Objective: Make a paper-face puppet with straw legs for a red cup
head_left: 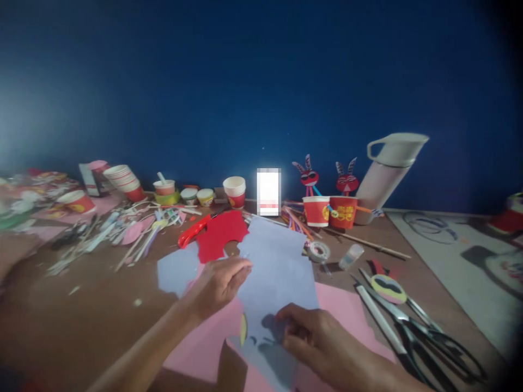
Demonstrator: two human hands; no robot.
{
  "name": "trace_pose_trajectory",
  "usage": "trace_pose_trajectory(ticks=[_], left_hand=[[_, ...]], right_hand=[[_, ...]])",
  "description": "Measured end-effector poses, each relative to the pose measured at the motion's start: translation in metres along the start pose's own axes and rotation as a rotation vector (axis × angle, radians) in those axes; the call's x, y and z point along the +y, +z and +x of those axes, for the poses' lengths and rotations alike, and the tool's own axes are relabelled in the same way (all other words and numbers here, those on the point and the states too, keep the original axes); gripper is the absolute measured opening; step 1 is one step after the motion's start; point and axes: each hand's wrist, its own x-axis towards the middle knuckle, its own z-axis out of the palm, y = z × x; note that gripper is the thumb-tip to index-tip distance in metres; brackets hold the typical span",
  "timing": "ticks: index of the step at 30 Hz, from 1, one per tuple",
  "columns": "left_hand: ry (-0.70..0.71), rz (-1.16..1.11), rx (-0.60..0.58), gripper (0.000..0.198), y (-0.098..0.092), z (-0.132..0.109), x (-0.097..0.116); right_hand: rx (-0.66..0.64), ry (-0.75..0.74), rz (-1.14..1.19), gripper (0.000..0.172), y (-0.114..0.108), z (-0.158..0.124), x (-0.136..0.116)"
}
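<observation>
My left hand [220,283] pinches the left edge of a pale lavender paper sheet [275,261] that lies over pink paper [204,343] on the brown table. My right hand [314,335] presses its curled fingers on the sheet's near end, beside a small yellow piece [243,329]. Both hands are closed on the sheet. A red cut paper shape [220,234] lies just beyond the left hand.
Black scissors [425,332] and a yellow-and-black paper shape [388,288] lie to the right. A tape roll [319,251], a red knife [192,231], two red paper-cup rabbits [330,209], a white jug [386,174], cups and scattered sticks [134,234] fill the back.
</observation>
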Motion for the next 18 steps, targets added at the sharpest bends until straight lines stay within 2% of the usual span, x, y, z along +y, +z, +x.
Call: trace_pose_trajectory(ticks=[3,5,8,13,18], left_hand=[[-0.104,-0.073,0.058,0.028,-0.021,0.000,-0.002],[-0.186,-0.132,0.139,0.035,-0.026,-0.003,-0.010],[-0.262,-0.214,0.239,0.040,-0.018,-0.007,-0.025],[-0.300,-0.292,0.332,0.039,-0.003,-0.015,-0.041],[-0.326,-0.314,0.388,0.036,-0.009,-0.022,-0.050]], right_hand=[[0.028,-0.007,-0.121,0.021,0.002,0.000,-0.012],[0.022,0.009,-0.222,0.023,0.004,0.009,-0.022],[0.041,0.049,-0.321,0.027,0.012,0.031,-0.036],[0.066,0.107,-0.466,0.023,0.030,0.070,-0.051],[-0.038,0.076,-0.566,0.025,0.040,0.087,-0.065]])
